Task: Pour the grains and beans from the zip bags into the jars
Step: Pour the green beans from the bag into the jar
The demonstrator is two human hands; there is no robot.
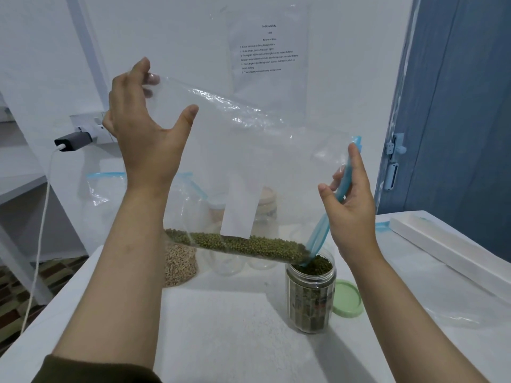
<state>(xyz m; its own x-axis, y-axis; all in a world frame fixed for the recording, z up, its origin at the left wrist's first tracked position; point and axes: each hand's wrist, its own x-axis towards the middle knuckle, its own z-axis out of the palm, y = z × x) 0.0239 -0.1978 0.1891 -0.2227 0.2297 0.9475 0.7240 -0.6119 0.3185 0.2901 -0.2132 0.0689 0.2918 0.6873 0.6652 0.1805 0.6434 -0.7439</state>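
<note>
Zip bag point(249, 150) in both hands, over jar point(311, 297)

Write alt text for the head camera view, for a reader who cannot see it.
Two hands tilt a clear zip bag so green beans slide from its blue-zippered mouth into an open jar on a white table. The left hand holds the raised corner; the right hand grips the zipper edge. A green lid lies beside the jar.
</note>
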